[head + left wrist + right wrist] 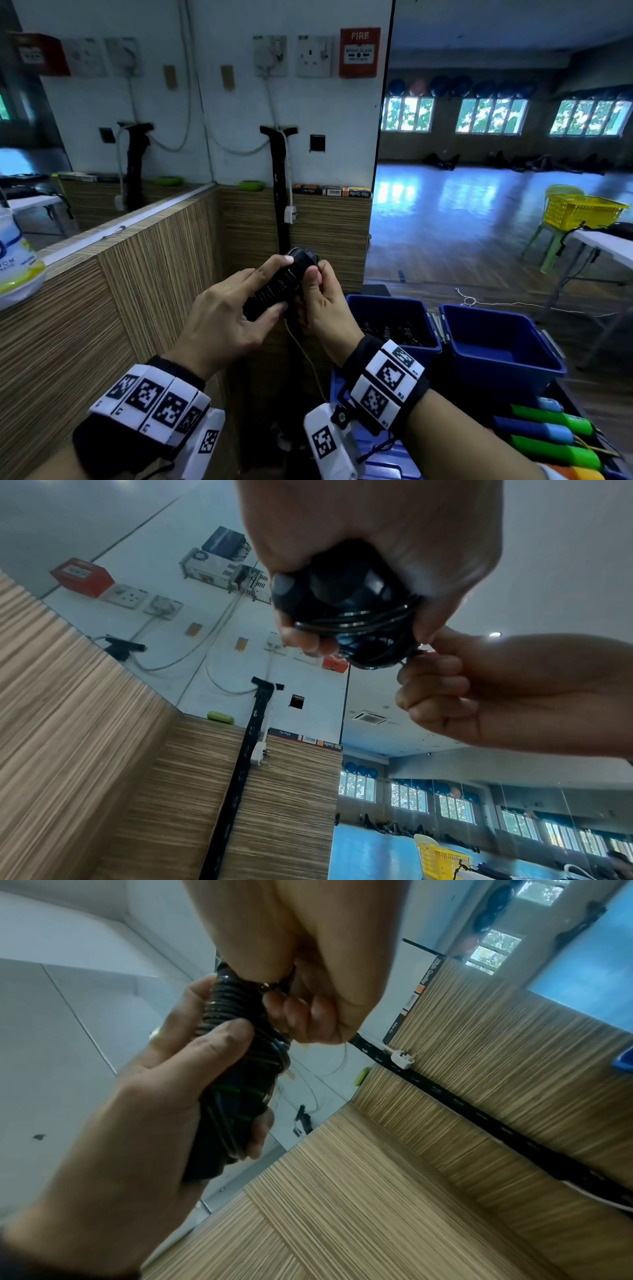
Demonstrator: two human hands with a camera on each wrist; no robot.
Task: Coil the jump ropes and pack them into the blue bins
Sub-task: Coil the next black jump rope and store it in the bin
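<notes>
A black jump rope [281, 282] has its cord wound tightly round its bunched handles, held at chest height before the wood-panelled wall. My left hand [236, 308] grips the bundle [236, 1069] round its middle. My right hand [320, 301] pinches the cord's end at the top of the bundle [359, 620], with the other fingers curled. Two blue bins stand low on the right: the nearer blue bin [428, 342] holds dark coiled ropes, and the farther blue bin [544, 359] looks bare inside.
Green and blue rope handles [548, 431] lie in a tray at the lower right. A thin pale string [305, 353] hangs below my hands. A white table [603, 243] with a yellow basket [579, 210] stands at the right. The wood-panelled ledge [102, 246] runs along the left.
</notes>
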